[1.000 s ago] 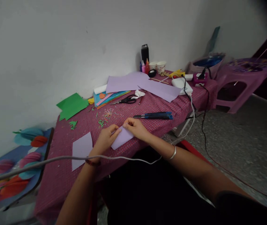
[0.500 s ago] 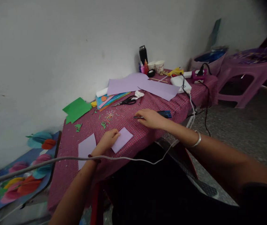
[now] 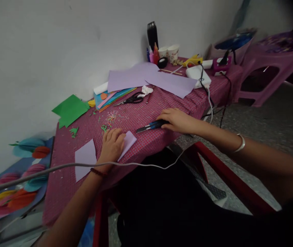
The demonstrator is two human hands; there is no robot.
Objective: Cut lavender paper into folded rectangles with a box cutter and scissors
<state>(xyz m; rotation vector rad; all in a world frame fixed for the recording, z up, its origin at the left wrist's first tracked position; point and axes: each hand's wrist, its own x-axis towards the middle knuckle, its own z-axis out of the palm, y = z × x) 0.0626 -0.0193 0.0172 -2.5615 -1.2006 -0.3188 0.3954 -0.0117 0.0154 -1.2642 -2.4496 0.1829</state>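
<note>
A folded piece of purple paper [image 3: 127, 144] lies near the table's front edge. My left hand [image 3: 112, 145] rests over its left side, palm down with the fingers a little apart, and covers part of it. My right hand [image 3: 175, 120] is closed around the rear of a utility knife [image 3: 153, 125] with a black and blue handle. The blade is out, pointing left towards the folded paper and apart from it. Left of my left hand lies another purple paper piece [image 3: 85, 156].
Behind my hands are scissors [image 3: 133, 98], crumpled tissue [image 3: 146, 90], paper scraps [image 3: 112, 117] and large purple sheets [image 3: 133, 75]. Green paper [image 3: 70, 109] lies at the left. A white cable [image 3: 66, 165] hangs across the front. A power bank [image 3: 198, 76] and cords sit at the right.
My right hand has shifted from the knife's middle to its rear end, and the knife has moved left. My left hand's fingers have spread from a pinch on the folded paper.
</note>
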